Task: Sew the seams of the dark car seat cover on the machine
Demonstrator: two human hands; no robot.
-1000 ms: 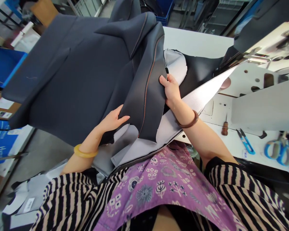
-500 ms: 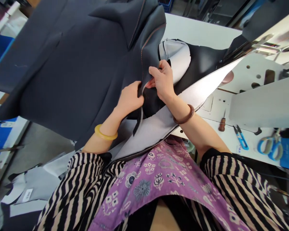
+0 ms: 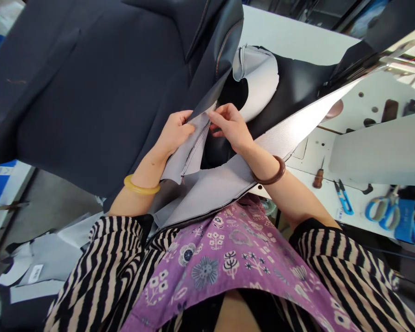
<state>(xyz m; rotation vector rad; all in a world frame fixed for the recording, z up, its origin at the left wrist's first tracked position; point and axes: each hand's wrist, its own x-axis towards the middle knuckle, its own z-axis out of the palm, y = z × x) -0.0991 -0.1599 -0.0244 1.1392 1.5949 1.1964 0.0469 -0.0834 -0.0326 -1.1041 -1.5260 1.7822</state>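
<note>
A large dark sheet of leather-like material (image 3: pixel 100 92) with orange stitching spreads across the left and top of the head view. My left hand (image 3: pixel 176 131) is closed on its folded-back edge, where the pale grey backing and a seam (image 3: pixel 195 145) show. At the upper end of that seam, my right hand (image 3: pixel 231 127) pinches the edge between thumb and fingers. Below both hands lies a second black piece (image 3: pixel 290 87), with a pale mesh-backed strip (image 3: pixel 228 177) running diagonally up toward the sewing machine (image 3: pixel 383 129). A curled pale-backed flap (image 3: pixel 261 78) rises beyond my right hand.
On the white table to the right lie a wooden-handled awl (image 3: pixel 318 177), blue thread snips (image 3: pixel 344 198) and blue-handled scissors (image 3: pixel 383 210). Cut pieces with a white label (image 3: pixel 36 273) sit low on the left. White tabletop (image 3: pixel 297 30) shows at the back.
The edge between my hands has been turned over, so its pale backing and seam now face up. My left hand has shifted slightly left; my right hand has moved a little lower.
</note>
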